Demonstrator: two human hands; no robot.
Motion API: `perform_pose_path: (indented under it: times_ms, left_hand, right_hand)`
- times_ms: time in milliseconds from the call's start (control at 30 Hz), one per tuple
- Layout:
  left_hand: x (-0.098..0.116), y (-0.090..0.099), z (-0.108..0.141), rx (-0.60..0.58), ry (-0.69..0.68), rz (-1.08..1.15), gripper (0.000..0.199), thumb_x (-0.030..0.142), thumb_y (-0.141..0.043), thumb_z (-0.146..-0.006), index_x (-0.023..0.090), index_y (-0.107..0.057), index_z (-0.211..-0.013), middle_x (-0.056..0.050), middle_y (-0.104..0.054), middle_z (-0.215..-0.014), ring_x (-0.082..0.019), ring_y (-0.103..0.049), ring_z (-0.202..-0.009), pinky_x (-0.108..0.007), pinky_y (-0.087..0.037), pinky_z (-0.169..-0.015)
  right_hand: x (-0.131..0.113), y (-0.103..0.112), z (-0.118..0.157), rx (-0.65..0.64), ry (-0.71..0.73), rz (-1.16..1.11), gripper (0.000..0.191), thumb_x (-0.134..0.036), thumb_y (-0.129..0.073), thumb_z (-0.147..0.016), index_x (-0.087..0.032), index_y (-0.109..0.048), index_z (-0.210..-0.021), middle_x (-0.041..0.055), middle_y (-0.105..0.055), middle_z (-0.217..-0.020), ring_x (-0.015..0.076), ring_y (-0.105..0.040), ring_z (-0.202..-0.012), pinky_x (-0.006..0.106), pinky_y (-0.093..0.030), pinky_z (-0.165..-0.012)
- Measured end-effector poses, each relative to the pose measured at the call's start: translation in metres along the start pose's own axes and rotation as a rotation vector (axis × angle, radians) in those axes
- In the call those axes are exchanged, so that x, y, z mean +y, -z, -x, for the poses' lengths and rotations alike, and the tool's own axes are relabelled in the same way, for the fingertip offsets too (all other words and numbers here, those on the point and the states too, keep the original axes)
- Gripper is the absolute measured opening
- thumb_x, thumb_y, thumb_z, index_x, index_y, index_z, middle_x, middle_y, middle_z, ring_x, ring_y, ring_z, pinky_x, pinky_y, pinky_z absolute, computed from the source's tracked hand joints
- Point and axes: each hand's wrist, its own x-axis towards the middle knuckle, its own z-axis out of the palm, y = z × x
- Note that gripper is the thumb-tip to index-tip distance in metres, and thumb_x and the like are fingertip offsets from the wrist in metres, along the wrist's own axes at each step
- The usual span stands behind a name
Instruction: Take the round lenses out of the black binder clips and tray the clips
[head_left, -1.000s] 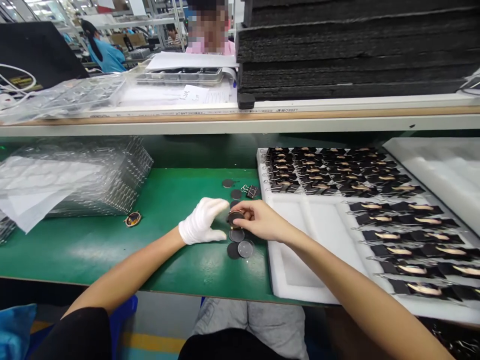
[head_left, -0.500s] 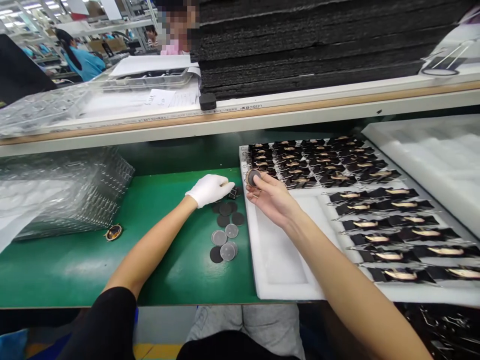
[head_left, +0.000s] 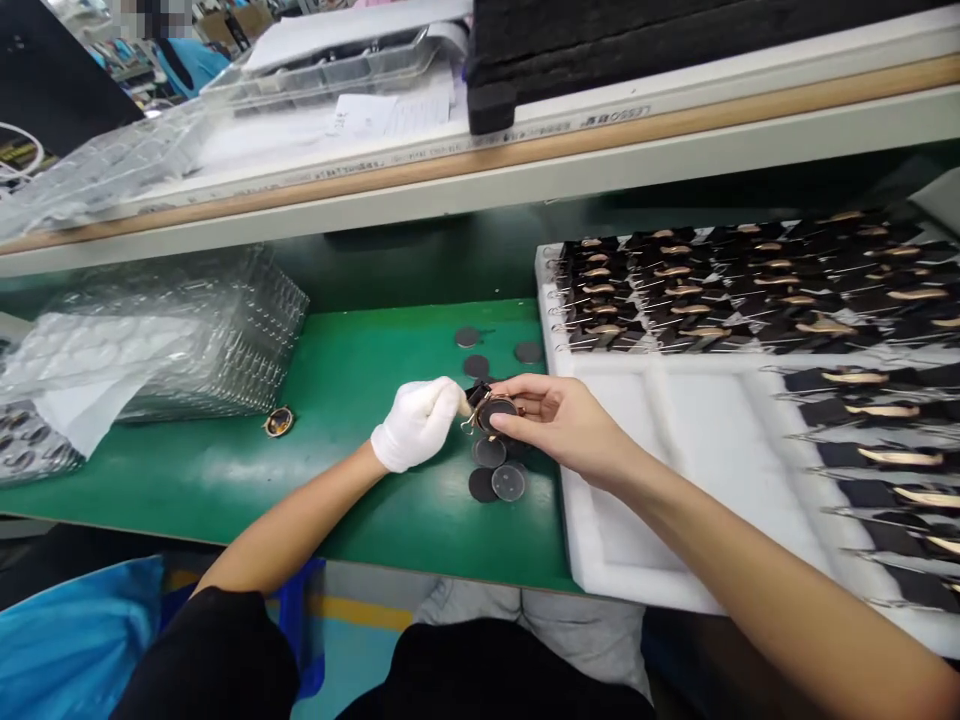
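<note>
My left hand (head_left: pixel 421 420), in a white glove, is closed on the handles of a small black binder clip (head_left: pixel 478 392). My bare right hand (head_left: pixel 551 415) pinches a gold-rimmed round piece (head_left: pixel 495 412) with a dark disc on its face, thumb on top. Clip and round piece meet between the hands; whether the jaws grip the rim I cannot tell. Loose dark discs (head_left: pixel 475 366) lie beyond the hands on the green table (head_left: pixel 360 360). Nearer to me are a clear-looking grey disc (head_left: pixel 508 482) and a black one (head_left: pixel 482 485).
At the right, a white foam tray (head_left: pixel 566 500) carries rows of clipped gold-rimmed pieces (head_left: pixel 862 408). Stacked clear plastic trays (head_left: pixel 225 350) stand left, with one gold-rimmed piece (head_left: pixel 279 422) near them. A shelf edge (head_left: pixel 375 190) crosses above the table, bearing papers and black foam.
My right hand has come down with the round piece to meet the clip in my left hand, which now shows closed on it. The camera view has tilted down and shifted left.
</note>
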Motion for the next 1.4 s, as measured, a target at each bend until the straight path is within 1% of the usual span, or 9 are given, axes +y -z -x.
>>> perform_pose_path:
  times_ms: [100,200,367,600,733,833,1100,1300,1400]
  left_hand:
    - [-0.01,0.001,0.005,0.034,0.039,0.013,0.045,0.043,-0.027,-0.106,0.022,-0.055,-0.078,-0.001,-0.059,-0.065,-0.013,-0.051,-0.053,-0.028,-0.043,-0.054]
    - [-0.01,-0.001,0.001,-0.011,0.056,0.007,0.027,0.045,-0.042,-0.097,0.023,-0.052,-0.085,0.005,-0.049,-0.058,-0.012,-0.042,-0.049,-0.027,-0.038,-0.052]
    - [0.001,-0.004,-0.004,-0.151,0.066,-0.011,0.037,0.046,-0.06,-0.082,0.023,-0.037,-0.064,0.007,-0.037,-0.051,-0.009,-0.03,-0.048,-0.026,-0.028,-0.051]
    - [0.001,-0.011,0.001,-0.238,0.091,-0.052,0.048,0.057,-0.06,-0.083,0.022,-0.037,-0.06,0.006,-0.036,-0.052,-0.008,-0.029,-0.05,-0.027,-0.025,-0.051]
    - [0.0,-0.014,0.002,-0.218,0.079,-0.083,0.047,0.051,-0.058,-0.085,0.022,-0.033,-0.058,0.007,-0.031,-0.05,-0.008,-0.025,-0.048,-0.028,-0.023,-0.05]
    - [0.001,-0.014,0.0,-0.242,0.084,-0.053,0.046,0.048,-0.054,-0.088,0.022,-0.031,-0.056,0.007,-0.027,-0.05,-0.008,-0.022,-0.049,-0.028,-0.021,-0.05]
    - [0.007,-0.017,0.0,-0.324,0.14,0.14,0.045,0.043,-0.049,-0.092,0.022,-0.03,-0.057,0.007,-0.027,-0.053,-0.008,-0.024,-0.052,-0.026,-0.024,-0.051]
    - [0.011,-0.018,0.001,-0.385,0.148,0.124,0.044,0.045,-0.053,-0.091,0.021,-0.038,-0.057,0.007,-0.033,-0.051,-0.007,-0.03,-0.05,-0.024,-0.03,-0.051]
    - [0.014,-0.017,0.002,-0.414,0.166,0.094,0.043,0.046,-0.054,-0.091,0.021,-0.04,-0.059,0.007,-0.036,-0.052,-0.007,-0.033,-0.05,-0.024,-0.03,-0.051]
  right_hand:
    - [0.001,-0.005,0.002,0.064,0.02,-0.053,0.032,-0.037,-0.093,-0.071,-0.022,-0.079,-0.096,0.0064,-0.081,-0.102,0.0227,-0.077,-0.091,0.04,-0.062,-0.086]
    - [-0.002,-0.004,0.003,0.128,0.074,-0.109,0.034,-0.037,-0.095,-0.07,-0.023,-0.079,-0.097,0.0054,-0.081,-0.1,0.0219,-0.077,-0.088,0.04,-0.063,-0.087]
    - [-0.004,0.003,0.004,0.13,0.06,-0.077,0.037,-0.041,-0.097,-0.068,-0.023,-0.079,-0.095,0.0057,-0.08,-0.096,0.0231,-0.076,-0.088,0.041,-0.063,-0.086]
    - [-0.001,0.002,0.004,0.068,0.011,-0.035,0.039,-0.044,-0.097,-0.068,-0.023,-0.079,-0.095,0.0068,-0.081,-0.102,0.0232,-0.075,-0.09,0.039,-0.062,-0.084]
    - [-0.005,0.009,0.003,0.165,0.094,-0.035,0.033,-0.04,-0.095,-0.071,-0.025,-0.08,-0.096,0.005,-0.078,-0.11,0.0199,-0.071,-0.087,0.032,-0.058,-0.07]
    - [-0.009,0.021,0.0,0.255,0.187,0.001,0.029,-0.037,-0.094,-0.073,-0.027,-0.079,-0.095,0.0021,-0.077,-0.1,0.018,-0.069,-0.085,0.028,-0.052,-0.061]
    - [-0.007,0.031,-0.006,0.223,0.152,0.082,0.04,-0.044,-0.097,-0.069,-0.024,-0.078,-0.098,0.0041,-0.078,-0.096,0.0204,-0.072,-0.085,0.032,-0.058,-0.069]
    - [-0.006,0.035,-0.008,0.216,0.174,0.129,0.042,-0.045,-0.096,-0.07,-0.023,-0.077,-0.1,0.0041,-0.078,-0.096,0.0205,-0.074,-0.086,0.029,-0.058,-0.062]
    - [-0.005,0.036,-0.008,0.174,0.184,0.156,0.04,-0.043,-0.095,-0.071,-0.022,-0.076,-0.101,0.0039,-0.079,-0.097,0.0212,-0.075,-0.09,0.033,-0.063,-0.072]
